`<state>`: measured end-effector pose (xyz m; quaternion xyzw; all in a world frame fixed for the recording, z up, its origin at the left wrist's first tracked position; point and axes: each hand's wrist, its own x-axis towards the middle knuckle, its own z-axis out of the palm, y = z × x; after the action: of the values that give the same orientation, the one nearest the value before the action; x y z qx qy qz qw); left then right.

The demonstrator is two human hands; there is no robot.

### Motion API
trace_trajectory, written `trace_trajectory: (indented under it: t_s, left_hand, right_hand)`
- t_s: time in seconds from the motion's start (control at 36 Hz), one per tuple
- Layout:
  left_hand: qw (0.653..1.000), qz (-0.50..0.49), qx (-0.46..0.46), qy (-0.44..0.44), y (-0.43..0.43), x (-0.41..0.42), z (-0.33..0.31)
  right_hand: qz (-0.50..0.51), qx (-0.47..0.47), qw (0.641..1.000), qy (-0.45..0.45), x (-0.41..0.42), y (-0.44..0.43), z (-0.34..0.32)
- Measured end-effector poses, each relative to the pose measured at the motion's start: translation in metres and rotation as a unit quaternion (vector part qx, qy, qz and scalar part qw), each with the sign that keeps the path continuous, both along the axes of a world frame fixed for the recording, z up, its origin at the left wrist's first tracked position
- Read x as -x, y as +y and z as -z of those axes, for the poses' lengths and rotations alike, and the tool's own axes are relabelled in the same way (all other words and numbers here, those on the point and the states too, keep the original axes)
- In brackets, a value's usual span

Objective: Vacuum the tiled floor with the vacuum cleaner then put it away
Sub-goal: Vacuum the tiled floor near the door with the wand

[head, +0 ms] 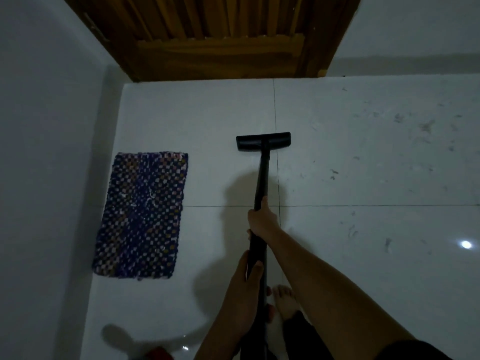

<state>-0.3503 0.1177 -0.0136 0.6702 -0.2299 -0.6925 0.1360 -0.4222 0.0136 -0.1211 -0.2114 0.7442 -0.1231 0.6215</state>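
I have both hands on the black wand of the vacuum cleaner point(261, 193) — my right hand point(261, 219) wrapped around it further down toward the head, my left hand point(249, 279) closed on it nearer my body. The tube looks rigid and fairly light, so I judge this spread two-handed hold steers it well; it should glide easily on the glossy tiled floor point(363, 203). Its flat, wide black nozzle point(263, 141) sits on the tiles ahead of my hands, while hair and dust point(426, 126) lie scattered off to the right — untouched, I'd say.
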Motion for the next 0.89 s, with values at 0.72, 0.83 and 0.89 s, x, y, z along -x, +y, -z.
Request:
trace_trajectory:
  t_s: [0.72,0.83,0.89]
  left_hand:
    - [0.997,0.075,0.011,0.012,0.137,-0.043,-0.017]
    - [0.996,0.092,0.007,-0.016,0.161,-0.044,-0.012]
    - [0.995,0.100,0.016,-0.018,0.171,-0.042,-0.013]
  right_hand:
    - [0.043,-0.002,0.999,0.021,-0.036,0.155,0.001]
    - [0.043,-0.007,0.999,0.025,-0.038,0.179,0.001]
    - [0.048,-0.005,0.998,0.027,-0.036,0.188,0.001]
